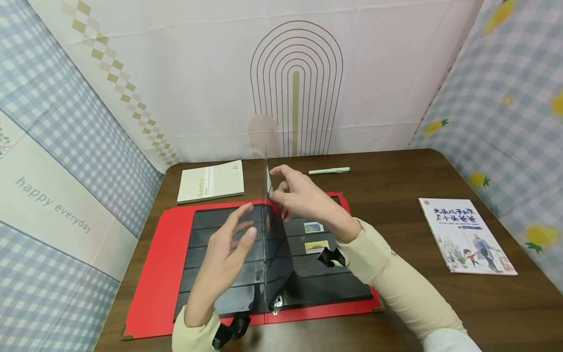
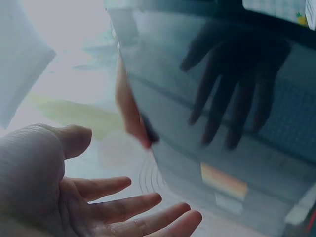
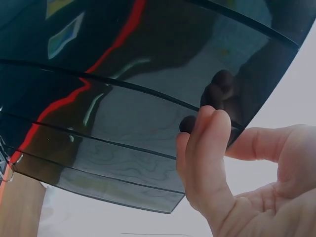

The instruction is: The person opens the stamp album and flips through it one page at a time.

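Note:
A red stamp album lies spread out on the table. One of its black pocketed pages stands nearly upright at the middle. My right hand pinches this page's outer edge between thumb and fingers, as the right wrist view shows. To the left of the page, my left hand hovers with fingers spread and holds nothing. In the left wrist view, an orange-and-white stamp sits on the glossy page. Two stamps, a bluish one and a yellow one, are in the right-hand black page.
Behind the album at left lies a cream Gambit notepad. A pale green pen is at the back. The white picture book lies at right on the brown table. Fabric hangs around the table.

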The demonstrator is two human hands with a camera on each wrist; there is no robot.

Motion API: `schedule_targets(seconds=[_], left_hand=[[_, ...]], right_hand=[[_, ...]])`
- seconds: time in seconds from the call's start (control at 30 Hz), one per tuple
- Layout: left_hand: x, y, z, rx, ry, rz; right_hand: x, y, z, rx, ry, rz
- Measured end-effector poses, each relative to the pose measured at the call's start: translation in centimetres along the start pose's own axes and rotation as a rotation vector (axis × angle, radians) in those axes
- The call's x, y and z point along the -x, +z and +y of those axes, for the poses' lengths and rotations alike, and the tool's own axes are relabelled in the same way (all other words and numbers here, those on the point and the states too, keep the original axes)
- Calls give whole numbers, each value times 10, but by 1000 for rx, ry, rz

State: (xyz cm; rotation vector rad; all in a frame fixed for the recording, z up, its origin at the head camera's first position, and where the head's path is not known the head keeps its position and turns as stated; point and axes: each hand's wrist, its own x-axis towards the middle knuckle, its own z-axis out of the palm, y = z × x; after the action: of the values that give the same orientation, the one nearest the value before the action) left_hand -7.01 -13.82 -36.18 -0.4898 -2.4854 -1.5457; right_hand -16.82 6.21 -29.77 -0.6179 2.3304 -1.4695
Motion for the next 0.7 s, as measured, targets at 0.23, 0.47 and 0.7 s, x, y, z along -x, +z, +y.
schedule_targets(seconds=[0.23,0.47,0.7], left_hand=[[-14,9,11,27,-7,-4],[-18,12,13,65,-72,28],[-17,10,11,144,-82,60]], right_hand=[[-2,6,-4,54,-30,-23],[-3,7,-2,98,-69,-43],[-6,7,0,90,-96,-84]])
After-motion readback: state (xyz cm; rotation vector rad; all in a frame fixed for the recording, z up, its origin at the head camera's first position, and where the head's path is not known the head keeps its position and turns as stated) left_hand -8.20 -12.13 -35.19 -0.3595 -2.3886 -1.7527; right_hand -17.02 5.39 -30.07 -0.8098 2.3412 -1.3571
